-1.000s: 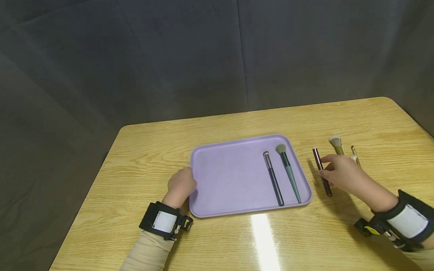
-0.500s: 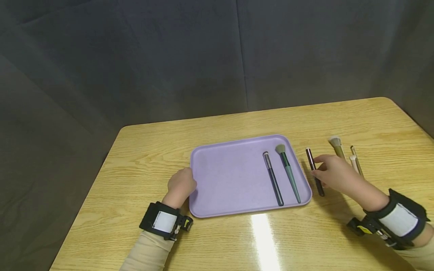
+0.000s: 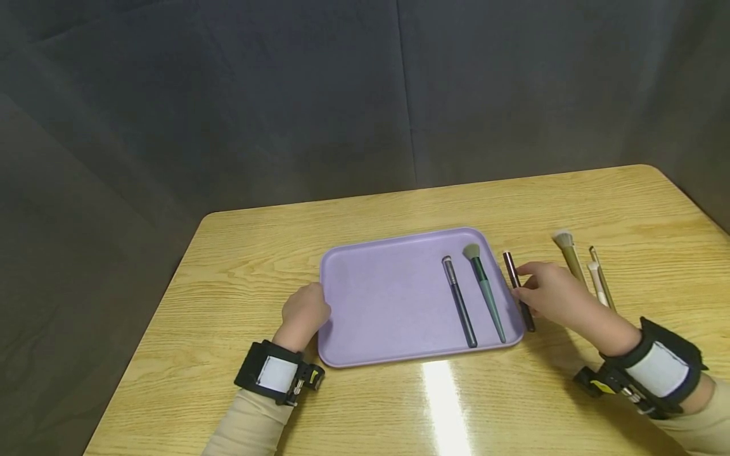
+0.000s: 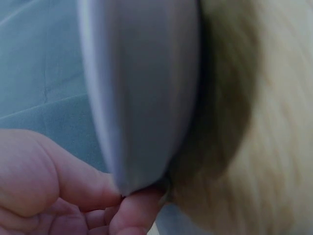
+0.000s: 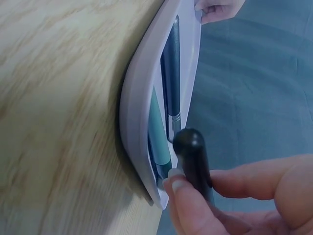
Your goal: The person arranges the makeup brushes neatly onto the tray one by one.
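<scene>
A lavender tray (image 3: 393,297) lies on the table, its left edge pinched between thumb and fingers of my left hand (image 3: 306,310); the left wrist view shows the tray's rim (image 4: 142,98) between them. My right hand (image 3: 553,294) pinches a dark brush (image 3: 526,311) by the middle, just above the tray's right rim. In the right wrist view the rounded end of that dark brush (image 5: 190,147) points toward the camera. Inside the tray lie a dark grey brush (image 3: 463,313) and a green brush (image 3: 489,297), side by side on the right part.
Right of the tray, on the wooden table (image 3: 365,411), lie a wide brush with an olive handle (image 3: 572,259), a small pale brush (image 3: 596,278) and a thin brush (image 3: 603,278). A dark cloth (image 3: 308,101) hangs behind the table.
My right hand has moved left with the dark brush, from the table beside the tray to its right rim. My left hand and the tray have stayed in place.
</scene>
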The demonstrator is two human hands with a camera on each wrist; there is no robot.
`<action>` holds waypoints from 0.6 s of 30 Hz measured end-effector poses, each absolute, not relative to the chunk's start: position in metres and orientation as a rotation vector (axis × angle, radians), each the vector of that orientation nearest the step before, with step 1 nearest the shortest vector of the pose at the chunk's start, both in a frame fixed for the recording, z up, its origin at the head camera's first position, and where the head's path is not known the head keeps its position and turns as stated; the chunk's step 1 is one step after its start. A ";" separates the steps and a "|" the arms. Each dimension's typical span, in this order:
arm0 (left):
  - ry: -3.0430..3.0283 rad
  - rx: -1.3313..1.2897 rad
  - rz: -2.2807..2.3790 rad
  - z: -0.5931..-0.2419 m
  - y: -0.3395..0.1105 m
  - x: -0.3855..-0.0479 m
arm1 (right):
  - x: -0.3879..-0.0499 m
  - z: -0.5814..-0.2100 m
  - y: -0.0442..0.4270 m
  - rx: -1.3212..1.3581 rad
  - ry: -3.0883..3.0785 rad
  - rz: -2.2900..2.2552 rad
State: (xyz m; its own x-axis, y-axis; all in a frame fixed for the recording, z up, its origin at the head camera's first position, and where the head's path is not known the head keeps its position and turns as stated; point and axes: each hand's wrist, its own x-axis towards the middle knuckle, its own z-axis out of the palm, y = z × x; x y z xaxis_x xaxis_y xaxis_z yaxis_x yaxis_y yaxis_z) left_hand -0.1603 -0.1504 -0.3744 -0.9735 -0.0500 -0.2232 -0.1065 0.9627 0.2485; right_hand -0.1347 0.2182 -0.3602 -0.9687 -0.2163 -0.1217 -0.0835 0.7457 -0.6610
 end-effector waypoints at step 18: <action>2.891 -0.115 0.390 -0.374 -0.151 -0.161 | -0.134 -0.361 0.208 -0.283 2.758 -1.064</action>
State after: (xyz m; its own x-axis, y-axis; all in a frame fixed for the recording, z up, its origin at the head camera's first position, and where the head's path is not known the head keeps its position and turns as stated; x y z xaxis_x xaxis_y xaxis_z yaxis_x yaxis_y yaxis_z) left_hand -0.1608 -0.1508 -0.3743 -0.9722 -0.0477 -0.2290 -0.1067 0.9617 0.2525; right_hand -0.1344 0.2079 -0.3613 -0.9672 -0.2369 -0.0917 -0.1139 0.7271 -0.6770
